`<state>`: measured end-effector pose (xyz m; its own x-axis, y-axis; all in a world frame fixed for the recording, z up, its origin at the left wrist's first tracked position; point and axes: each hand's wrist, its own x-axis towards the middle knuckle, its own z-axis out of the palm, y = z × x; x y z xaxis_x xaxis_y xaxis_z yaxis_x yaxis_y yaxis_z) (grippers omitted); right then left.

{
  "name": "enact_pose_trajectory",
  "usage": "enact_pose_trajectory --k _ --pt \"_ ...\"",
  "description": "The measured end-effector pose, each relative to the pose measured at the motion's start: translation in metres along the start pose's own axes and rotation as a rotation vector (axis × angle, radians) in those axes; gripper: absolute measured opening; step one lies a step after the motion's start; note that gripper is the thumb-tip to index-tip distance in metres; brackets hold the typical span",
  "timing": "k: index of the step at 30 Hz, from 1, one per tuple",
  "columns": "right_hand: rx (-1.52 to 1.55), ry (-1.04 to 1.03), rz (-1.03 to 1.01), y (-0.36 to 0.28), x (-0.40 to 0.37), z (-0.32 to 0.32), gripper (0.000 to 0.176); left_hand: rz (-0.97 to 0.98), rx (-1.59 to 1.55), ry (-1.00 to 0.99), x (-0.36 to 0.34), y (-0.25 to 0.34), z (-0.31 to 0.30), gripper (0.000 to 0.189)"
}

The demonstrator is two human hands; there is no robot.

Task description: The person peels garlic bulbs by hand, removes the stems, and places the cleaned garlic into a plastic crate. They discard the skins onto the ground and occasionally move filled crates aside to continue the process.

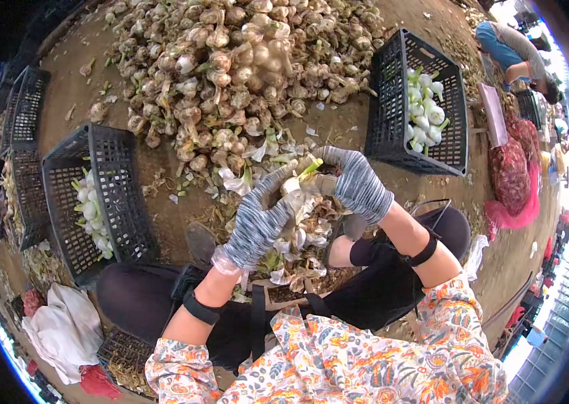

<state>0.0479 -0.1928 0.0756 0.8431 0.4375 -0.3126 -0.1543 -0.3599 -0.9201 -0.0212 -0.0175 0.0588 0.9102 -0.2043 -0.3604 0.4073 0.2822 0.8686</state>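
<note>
A garlic bulb (pixel 291 186) with a short green stem (pixel 312 167) sits between the two gloved hands, above the person's lap. The left hand (pixel 254 221) is mostly closed, fingers and thumb round the bulb; the right hand (pixel 357 185) curls in beside the stem, and whether it grips bulb or skin I cannot tell.

The gloves look loosely knitted, so a smooth bulb might slip if the left fingers slacken — it would probably land among the loose skins (pixel 284 259) below. A hard pull by the right hand could tear the stem or split off a clove.

To the left, a black plastic crate (pixel 113 185) holds white bulbs (pixel 89 210); another crate (pixel 382 87), ahead and to the right, holds more cleaned bulbs (pixel 420 121), some with green stems. Between them — farther forward — lies a big heap of unpeeled garlic (pixel 224 60).
</note>
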Motion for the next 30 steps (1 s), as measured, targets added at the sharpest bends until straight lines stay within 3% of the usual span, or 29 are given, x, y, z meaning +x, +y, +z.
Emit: enact_pose_trajectory --k 1,4,7,8,10,11,12,14,15,16,18,20,22,23,24,26,27,28,30 --pt "-0.063 0.001 0.003 -0.003 -0.003 -0.001 0.027 0.086 0.034 0.042 0.003 -0.004 0.003 0.047" --pt "-0.017 -0.011 -0.022 -0.008 -0.006 -0.001 0.022 -0.01 0.031 0.01 0.002 -0.001 0.0 0.048" --pt "0.454 0.079 0.268 -0.002 -0.005 0.006 0.022 -0.03 -0.017 -0.021 0.003 0.005 0.001 0.05" --pt "0.457 0.081 0.268 0.008 -0.005 0.008 0.022 -0.051 -0.067 -0.033 0.003 0.006 0.001 0.052" --pt "0.353 0.054 -0.18 0.009 -0.002 0.012 0.023 -0.026 -0.172 -0.061 0.005 0.002 0.0 0.05" --pt "0.532 0.076 0.243 0.004 -0.006 0.005 0.022 0.018 -0.151 0.058 0.007 0.002 0.002 0.045" --pt "0.532 0.077 0.241 0.005 -0.008 0.007 0.022 0.061 -0.13 0.177 0.008 0.003 0.004 0.042" --pt "0.422 0.144 0.114 0.007 -0.011 0.013 0.017 0.176 -0.042 0.247 0.01 -0.001 0.005 0.039" --pt "0.267 0.163 -0.015 0.01 -0.013 0.018 0.015 0.118 -0.083 0.241 0.01 -0.002 0.005 0.037" --pt "0.27 0.163 -0.016 0.011 -0.014 0.023 0.015 0.056 -0.122 0.232 0.009 -0.003 0.005 0.035" --pt "-0.243 0.343 -0.454 0.013 -0.015 0.031 0.016 0.082 -0.242 0.29 0.011 -0.008 0.007 0.028" --pt "-0.188 0.273 -0.483 0.02 -0.017 0.031 0.022 -0.014 -0.412 0.359 0.015 -0.019 -0.002 0.024" --pt "0.621 0.113 0.045 0.004 -0.015 0.02 0.015 -0.014 -0.372 0.317 0.012 -0.015 -0.005 0.019" --pt "0.713 0.142 0.157 0.004 -0.006 0.004 0.018 0.049 -0.216 0.268 0.009 -0.013 -0.004 0.018" --pt "0.662 0.184 0.147 0.017 -0.001 -0.013 0.02 0.111 -0.061 0.217 0.007 -0.011 -0.003 0.017" --pt "0.673 0.232 0.254 0.013 0.007 -0.035 0.019 0.093 -0.056 0.181 0.007 -0.006 -0.001 0.016" --pt "0.433 0.213 0.18 0.002 0.006 -0.026 0.024 0.138 -0.012 0.179 0.008 -0.006 -0.002 0.016" --pt "0.431 0.212 0.18 0.005 0.003 -0.021 0.024 0.185 0.033 0.178 0.009 -0.005 -0.002 0.015" --pt "-0.488 0.185 -0.37 0.016 -0.002 -0.011 0.027 0.209 0.091 0.166 0.01 -0.002 -0.002 0.015"
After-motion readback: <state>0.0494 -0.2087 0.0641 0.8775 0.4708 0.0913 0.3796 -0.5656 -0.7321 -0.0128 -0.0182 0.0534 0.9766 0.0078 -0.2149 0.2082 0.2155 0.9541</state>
